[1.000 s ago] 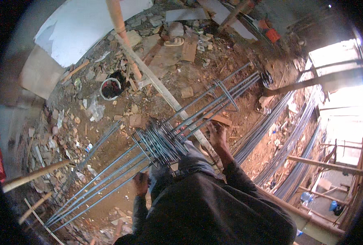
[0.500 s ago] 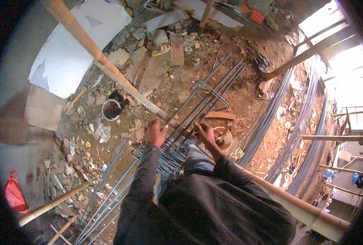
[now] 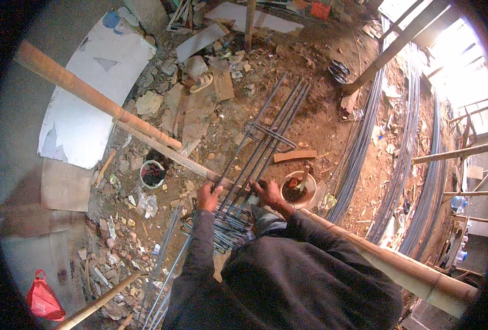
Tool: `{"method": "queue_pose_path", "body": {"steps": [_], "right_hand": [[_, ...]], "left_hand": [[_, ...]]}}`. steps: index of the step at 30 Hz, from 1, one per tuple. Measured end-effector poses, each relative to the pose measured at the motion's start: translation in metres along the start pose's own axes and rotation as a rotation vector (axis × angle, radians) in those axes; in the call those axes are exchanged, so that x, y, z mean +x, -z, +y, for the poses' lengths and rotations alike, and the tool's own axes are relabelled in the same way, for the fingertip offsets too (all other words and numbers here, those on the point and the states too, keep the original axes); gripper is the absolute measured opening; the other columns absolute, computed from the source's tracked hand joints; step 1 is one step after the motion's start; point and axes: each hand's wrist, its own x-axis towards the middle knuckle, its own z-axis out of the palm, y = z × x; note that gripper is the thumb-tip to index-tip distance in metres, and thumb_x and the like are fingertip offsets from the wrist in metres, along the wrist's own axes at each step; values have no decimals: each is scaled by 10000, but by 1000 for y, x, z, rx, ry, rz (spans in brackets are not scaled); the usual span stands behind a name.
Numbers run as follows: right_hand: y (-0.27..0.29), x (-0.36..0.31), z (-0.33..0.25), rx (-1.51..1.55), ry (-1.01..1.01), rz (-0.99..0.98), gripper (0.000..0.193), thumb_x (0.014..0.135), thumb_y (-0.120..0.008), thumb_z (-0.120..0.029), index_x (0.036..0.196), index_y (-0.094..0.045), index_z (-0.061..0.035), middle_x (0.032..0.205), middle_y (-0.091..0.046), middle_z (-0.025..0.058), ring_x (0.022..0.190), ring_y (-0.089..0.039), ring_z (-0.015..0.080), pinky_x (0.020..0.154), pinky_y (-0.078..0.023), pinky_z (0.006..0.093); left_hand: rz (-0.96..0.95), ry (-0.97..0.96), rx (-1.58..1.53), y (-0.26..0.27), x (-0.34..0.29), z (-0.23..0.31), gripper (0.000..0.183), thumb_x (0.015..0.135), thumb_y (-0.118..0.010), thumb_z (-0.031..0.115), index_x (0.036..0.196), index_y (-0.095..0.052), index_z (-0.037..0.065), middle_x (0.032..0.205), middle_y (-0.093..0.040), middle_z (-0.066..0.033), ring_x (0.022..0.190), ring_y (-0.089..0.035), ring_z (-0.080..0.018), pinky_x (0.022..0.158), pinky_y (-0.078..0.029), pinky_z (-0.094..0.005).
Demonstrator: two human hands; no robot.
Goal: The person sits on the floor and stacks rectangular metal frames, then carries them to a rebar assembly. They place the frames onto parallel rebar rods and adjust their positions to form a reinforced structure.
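Observation:
Several dark ribbed rebars [image 3: 277, 124] slant away from me, resting over a bamboo crosspiece. A bent rectangular rebar stirrup [image 3: 271, 136] sits around them farther up. My left hand [image 3: 208, 197] is closed at the leftmost rebar, thumb and fingers against it. To its right, my right hand [image 3: 268, 193] is closed beside the other rebars, its fingertips at the bars and partly hidden. Beneath and just nearer than both hands lies a pile of bent stirrups [image 3: 230, 228], partly covered by my sleeves.
A bowl [image 3: 300, 190] with a handled tool stands right of my right hand. A thick bamboo pole [image 3: 387, 250] runs at my right; another pole [image 3: 90, 93] crosses upper left. A bucket [image 3: 153, 174], rubble, and long rebar bundles [image 3: 359, 148] lie around.
The view has turned slightly, shifting the whole scene. My left hand's fingers have drawn in closer to the rebar. My right hand sits a little farther from the bowl.

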Motion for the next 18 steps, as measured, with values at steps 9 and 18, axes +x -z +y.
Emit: {"method": "queue_pose_path", "body": {"steps": [9, 18], "right_hand": [[-5, 5, 6, -182, 84, 63, 524, 970, -599, -460, 854, -747, 29, 729, -696, 242, 710, -718, 388, 708, -535, 502], [1, -8, 7, -155, 110, 75, 489, 955, -611, -439, 833, -708, 24, 776, -689, 268, 744, -686, 454, 695, -523, 539]], "left_hand": [[179, -98, -31, -13, 8, -17, 489, 840, -843, 267, 1187, -631, -5, 1097, -714, -224, 980, -682, -364, 834, -513, -495], [164, -31, -181, -19, 9, -24, 1171, 770, -908, 416, 1621, -247, -43, 1591, -417, -322, 1464, -435, -422, 1203, -362, -460]]}}
